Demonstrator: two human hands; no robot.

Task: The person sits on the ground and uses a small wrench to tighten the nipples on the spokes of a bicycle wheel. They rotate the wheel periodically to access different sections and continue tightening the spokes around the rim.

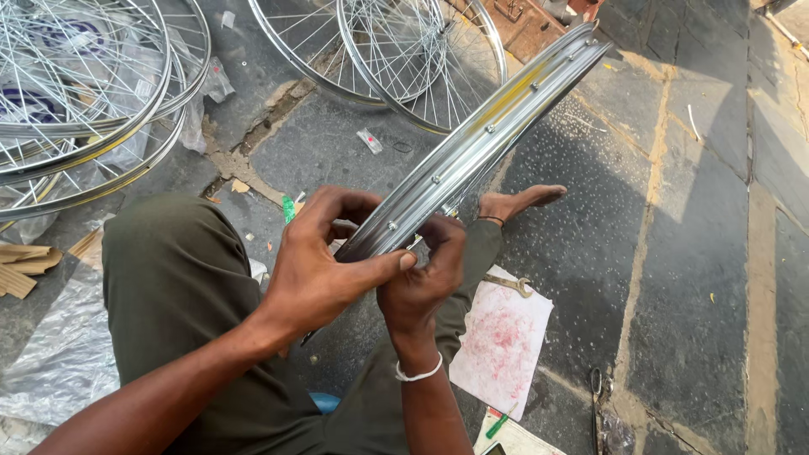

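at ten o'clock a stack of spoked wheels (pixel 80 93) lies on clear plastic wrap (pixel 59 354), and at twelve o'clock two more spoked wheels (pixel 396 59) lean near a rusty metal box (pixel 527 24). a pink-stained paper sheet (pixel 503 341) lies on the stone floor (pixel 691 278) at five o'clock with a wrench (pixel 510 285) on its upper edge; scissors (pixel 596 392) lie just beyond it, and a green marker (pixel 497 425) sits at six o'clock. strips of cardboard (pixel 21 265) lie at nine o'clock. the person's bare foot (pixel 518 202) rests on the floor just behind the hands, and their olive trouser leg (pixel 177 278) fills the lower left. the bare wheel rim (pixel 480 143) is shiny chrome with a faint yellow line along its channel and small nipples dotted down it; it has no spokes visible and runs from the centre up toward one o'clock, tilted, its lower end held above the lap. the left hand (pixel 316 270) has its fingers clamped around the rim's lower end, thumb pressed along the edge. the right hand (pixel 425 282), with a white bangle (pixel 419 373) at the wrist, pinches the rim from the other side, fingers closed on it. no container shows its contents.
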